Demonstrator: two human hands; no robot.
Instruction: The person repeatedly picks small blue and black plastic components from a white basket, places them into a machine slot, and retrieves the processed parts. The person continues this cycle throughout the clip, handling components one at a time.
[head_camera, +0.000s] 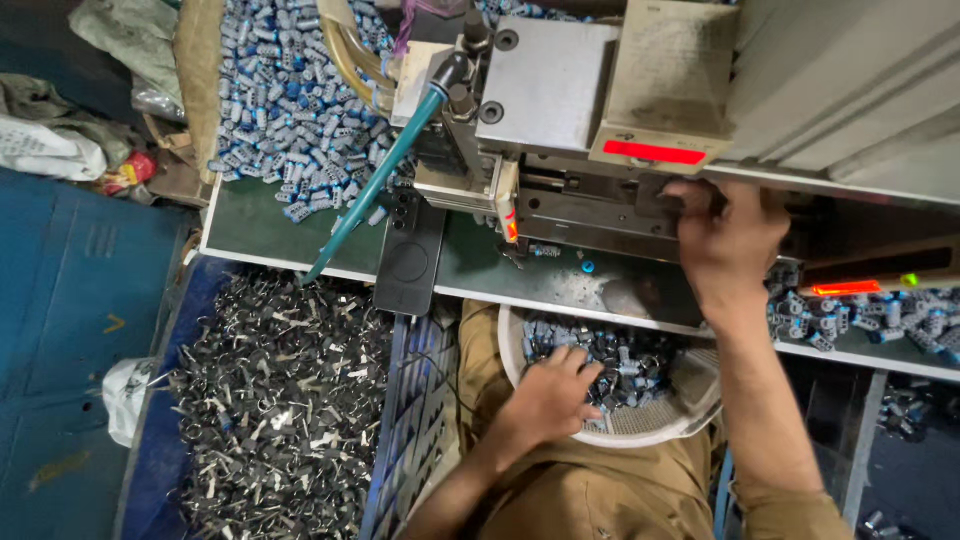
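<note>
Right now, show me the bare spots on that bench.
Free: green benchtop between the blue-capped parts heap and the black phone, crossed by the teal hose. Crowded: the white basket under the left hand; right hand blocks the machine.

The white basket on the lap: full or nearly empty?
Partly filled. Small blue-grey parts cover the far side of the white basket, where the left hand rests, while bare mesh bottom shows at its near edge.

bench (260, 235): green top | blue-grey parts heap (290, 110) | black phone (410, 255) | machine (560, 120)
</note>
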